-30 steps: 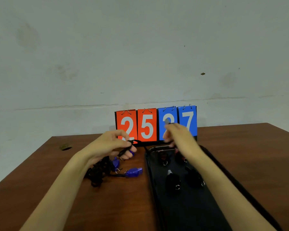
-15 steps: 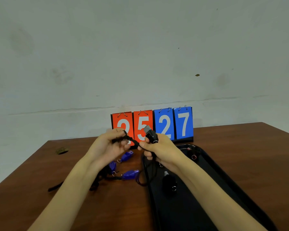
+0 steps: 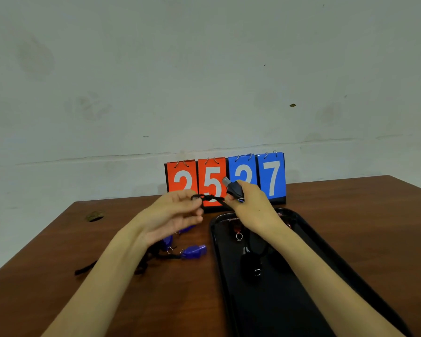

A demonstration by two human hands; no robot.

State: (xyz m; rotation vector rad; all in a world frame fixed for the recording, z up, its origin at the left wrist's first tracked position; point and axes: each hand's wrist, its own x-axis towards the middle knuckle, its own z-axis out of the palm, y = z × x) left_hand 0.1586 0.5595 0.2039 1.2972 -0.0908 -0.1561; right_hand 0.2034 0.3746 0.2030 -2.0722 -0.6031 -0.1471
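My right hand (image 3: 252, 207) grips a black whistle (image 3: 232, 188) with a grey mouthpiece, held up in front of the flip scoreboard (image 3: 272, 176). A black cord (image 3: 210, 198) runs from the whistle to my left hand (image 3: 174, 211), which pinches its knotted end between thumb and fingers. Both hands are raised above the brown table (image 3: 58, 288), just left of the black tray (image 3: 350, 271). Inside the tray lie more black whistles (image 3: 250, 266) with metal rings. Blue whistles (image 3: 193, 251) on tangled black cords lie on the table under my left forearm.
The scoreboard reads 2 5 in orange and 2 7 in blue and stands at the table's back edge against a pale wall. A small hole (image 3: 94, 216) is in the tabletop at the far left.
My right hand lifted a black whistle out of the tray and brought it up beside my left hand. The left hand rose with the cord end; the cord is now stretched between them.
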